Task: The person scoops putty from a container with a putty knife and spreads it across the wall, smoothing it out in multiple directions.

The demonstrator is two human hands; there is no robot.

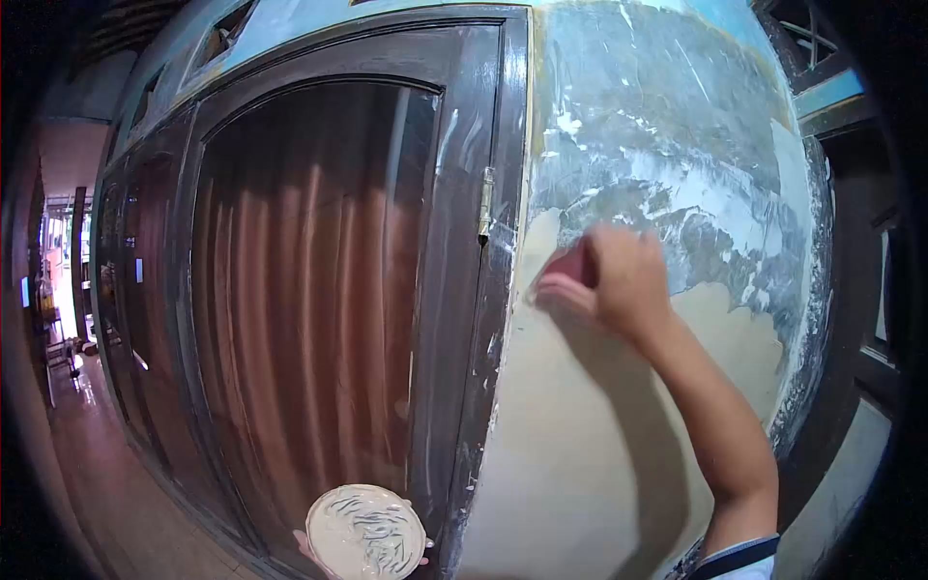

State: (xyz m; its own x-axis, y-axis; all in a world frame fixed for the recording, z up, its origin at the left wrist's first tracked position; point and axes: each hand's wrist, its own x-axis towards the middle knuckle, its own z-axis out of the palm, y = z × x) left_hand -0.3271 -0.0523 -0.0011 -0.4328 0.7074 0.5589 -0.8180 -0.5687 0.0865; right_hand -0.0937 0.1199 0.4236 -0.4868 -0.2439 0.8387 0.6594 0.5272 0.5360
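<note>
My right hand (628, 280) is closed on a dark red scraper (570, 266), pressed against the wall close to the door frame. Motion blurs its edge, and the fingers cover part of it. Smooth cream putty (570, 406) covers the lower wall, its uneven upper border near the hand. At the bottom, a round tub (333, 532) of cream putty with ridged marks on its surface rests in my left hand (304, 547). Only a few fingertips show at the tub's sides; the palm is hidden beneath it.
Left of the wall stands a dark door (459, 290) with a glass pane and a brown curtain (300, 319) behind it. A metal hinge (485, 203) sits on its edge. Bare grey wall (657, 97) with white smears lies above the putty. Another dark door frame (860, 222) is at right.
</note>
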